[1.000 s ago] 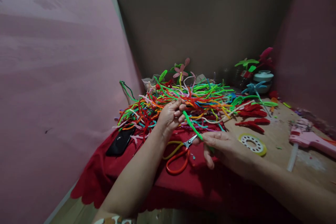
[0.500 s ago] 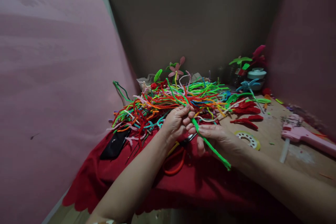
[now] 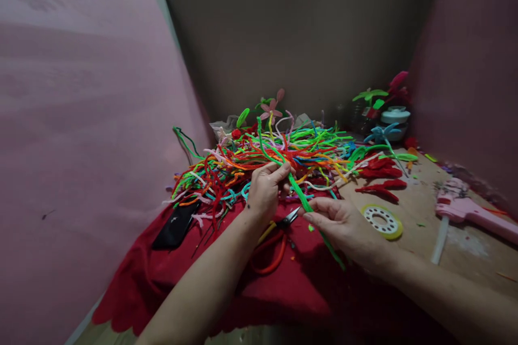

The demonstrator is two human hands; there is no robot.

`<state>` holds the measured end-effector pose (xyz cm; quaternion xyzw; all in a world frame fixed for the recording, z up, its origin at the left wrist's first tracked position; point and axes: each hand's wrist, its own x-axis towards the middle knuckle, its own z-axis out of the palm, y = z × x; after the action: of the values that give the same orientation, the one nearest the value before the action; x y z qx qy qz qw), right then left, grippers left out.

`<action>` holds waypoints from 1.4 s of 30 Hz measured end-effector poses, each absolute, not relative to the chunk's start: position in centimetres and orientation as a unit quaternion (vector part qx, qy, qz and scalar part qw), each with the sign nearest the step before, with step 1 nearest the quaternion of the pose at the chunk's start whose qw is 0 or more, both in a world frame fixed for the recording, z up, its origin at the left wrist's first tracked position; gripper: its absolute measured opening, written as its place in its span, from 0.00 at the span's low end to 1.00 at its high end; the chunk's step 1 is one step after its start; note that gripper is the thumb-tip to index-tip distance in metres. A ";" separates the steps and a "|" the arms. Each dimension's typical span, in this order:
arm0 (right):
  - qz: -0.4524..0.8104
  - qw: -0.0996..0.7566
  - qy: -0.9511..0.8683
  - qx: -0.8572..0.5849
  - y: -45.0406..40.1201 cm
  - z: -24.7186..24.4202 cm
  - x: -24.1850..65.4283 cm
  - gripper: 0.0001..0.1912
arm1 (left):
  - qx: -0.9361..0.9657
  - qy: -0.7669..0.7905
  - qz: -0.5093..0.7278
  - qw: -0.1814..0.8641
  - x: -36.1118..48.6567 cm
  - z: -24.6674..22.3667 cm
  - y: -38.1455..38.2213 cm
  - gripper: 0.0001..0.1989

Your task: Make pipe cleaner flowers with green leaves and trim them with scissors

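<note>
Green pipe cleaners run diagonally between my hands, lying together along the middle, with loose ends at the upper left and lower right. My left hand pinches them between thumb and fingers near the upper part. Lower and to the right, my right hand has its fingertips closed on the same green strands. Behind my hands lies a large heap of multicoloured pipe cleaners. Scissors with red and yellow handles rest under my hands on the red cloth.
A black phone lies at the left. To the right are a yellow-rimmed tape roll, red fuzzy pieces and a pink glue gun. A lidded jar and pipe-cleaner flowers stand at the back.
My right hand has closed its fingertips on the green strands and sits slightly lower, farther from my left hand. The scissor blades and tape roll show more fully.
</note>
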<state>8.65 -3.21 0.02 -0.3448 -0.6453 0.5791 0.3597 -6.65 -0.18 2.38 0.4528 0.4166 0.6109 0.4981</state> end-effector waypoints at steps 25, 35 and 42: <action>0.786 0.352 -0.444 -0.246 -2.0 -0.3 9.0 0.12 | 0.445 0.409 0.529 0.595 -6.2 2.5 -0.3 0.14; 0.742 0.377 -0.448 -0.326 -1.8 -0.1 9.0 0.11 | 0.411 0.356 0.540 0.643 -6.1 2.1 -0.2 0.15; 0.736 0.366 -0.467 -0.326 -1.9 0.0 9.0 0.11 | 0.396 0.355 0.558 0.637 -5.8 2.2 -0.3 0.12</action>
<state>9.02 -1.88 -0.04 -0.3258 -0.4671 0.7360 0.3660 -5.85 -0.25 2.21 0.3962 0.3550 0.5577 0.6371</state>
